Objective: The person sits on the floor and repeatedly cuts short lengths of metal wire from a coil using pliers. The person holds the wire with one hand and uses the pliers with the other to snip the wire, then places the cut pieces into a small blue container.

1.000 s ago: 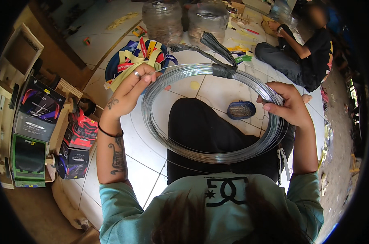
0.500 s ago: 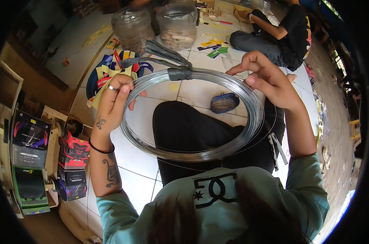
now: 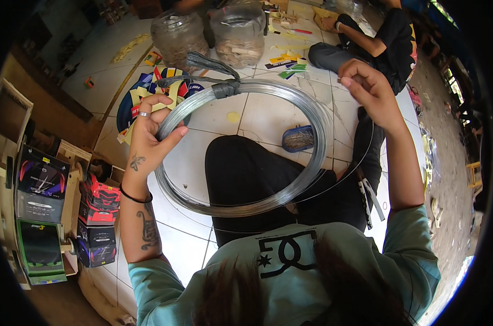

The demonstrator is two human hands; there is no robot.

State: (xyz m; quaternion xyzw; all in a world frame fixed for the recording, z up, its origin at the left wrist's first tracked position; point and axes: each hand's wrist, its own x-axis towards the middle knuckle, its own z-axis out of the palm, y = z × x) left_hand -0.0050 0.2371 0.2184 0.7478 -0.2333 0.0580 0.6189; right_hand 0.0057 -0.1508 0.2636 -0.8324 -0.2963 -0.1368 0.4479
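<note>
A large coil of silver wire (image 3: 318,146) hangs tilted above my crossed legs. Its far side is bound with a dark grey strip (image 3: 226,88) whose loose tails stick out to the left. My left hand (image 3: 148,127) grips the coil's left side, thumb inside the ring and fingers around it. Off the right side, apart from the coil, my right hand (image 3: 370,96) is raised with thumb and fingertips pinched together. A single loose strand of wire (image 3: 370,144) curves from the coil up to this hand.
A small blue dish of thin metal pieces (image 3: 298,139) sits on the tiled floor beyond my knee. Farther off stand two clear plastic containers (image 3: 237,41) and a blue basin of coloured strips (image 3: 128,111). Boxed goods (image 3: 40,179) line the left. Another person (image 3: 390,43) sits far right.
My right hand has left the coil's rim and moved up and right, drawing the loose strand outward. The coil has shifted slightly left, and my left thumb now lies inside the ring.
</note>
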